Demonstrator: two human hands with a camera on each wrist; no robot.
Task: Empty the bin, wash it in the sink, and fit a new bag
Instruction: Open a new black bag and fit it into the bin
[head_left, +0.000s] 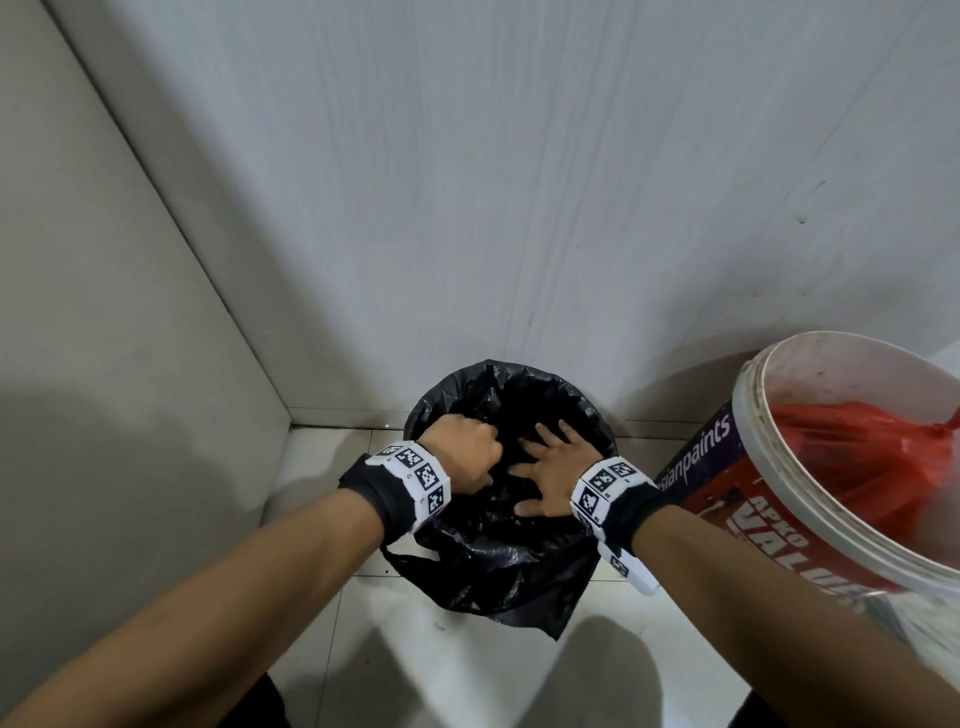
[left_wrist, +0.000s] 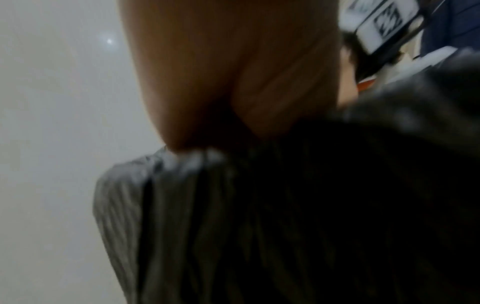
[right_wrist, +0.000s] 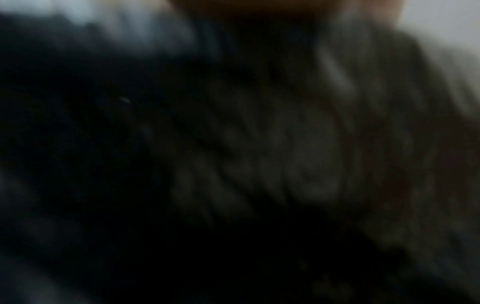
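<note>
A black bin bag (head_left: 498, 566) covers the small bin on the floor in the corner, its plastic draped over the rim and down the front. My left hand (head_left: 467, 449) is curled, gripping a fold of the bag at the left of the opening. My right hand (head_left: 550, 475) lies flat with spread fingers on the bag inside the opening. The left wrist view shows the hand (left_wrist: 233, 78) against crinkled black plastic (left_wrist: 285, 216). The right wrist view is dark and blurred, filled with bag plastic (right_wrist: 272, 154).
A white paint bucket (head_left: 769, 499) with a red and purple label stands close on the right, holding a red plastic bag (head_left: 862, 452). Grey walls (head_left: 467, 182) meet in the corner behind the bin. The white tiled floor (head_left: 467, 670) lies in front.
</note>
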